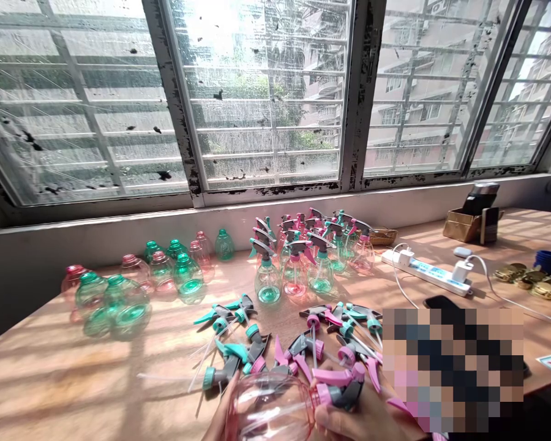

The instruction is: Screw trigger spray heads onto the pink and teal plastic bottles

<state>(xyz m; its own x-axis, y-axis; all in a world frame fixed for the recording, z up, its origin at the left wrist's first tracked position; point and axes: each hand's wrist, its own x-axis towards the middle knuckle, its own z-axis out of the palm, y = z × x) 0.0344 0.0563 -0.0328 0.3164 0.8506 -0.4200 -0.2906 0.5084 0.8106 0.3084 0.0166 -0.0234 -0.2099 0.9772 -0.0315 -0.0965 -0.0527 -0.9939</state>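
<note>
A clear pink spray bottle (269, 407) lies sideways at the bottom of the head view, its neck pointing right. My left hand (221, 411), mostly behind the bottle, is closed around its body. At the neck, my right hand (356, 419) grips a pink and grey trigger spray head (342, 386), whose white tube runs inside the bottle. Whether the collar is fully threaded I cannot tell. Just beyond my hands lie several loose spray heads, among them a teal one (223, 373) and a pink one (305, 349), with tubes sticking out.
Capless green bottles (188, 275) and pink ones stand at the left. Several bottles with spray heads (269, 282) stand together by the window wall. To the right are a white power strip (427, 272), a phone (445, 306), brass-coloured pieces (530, 282) and a cardboard box (461, 225).
</note>
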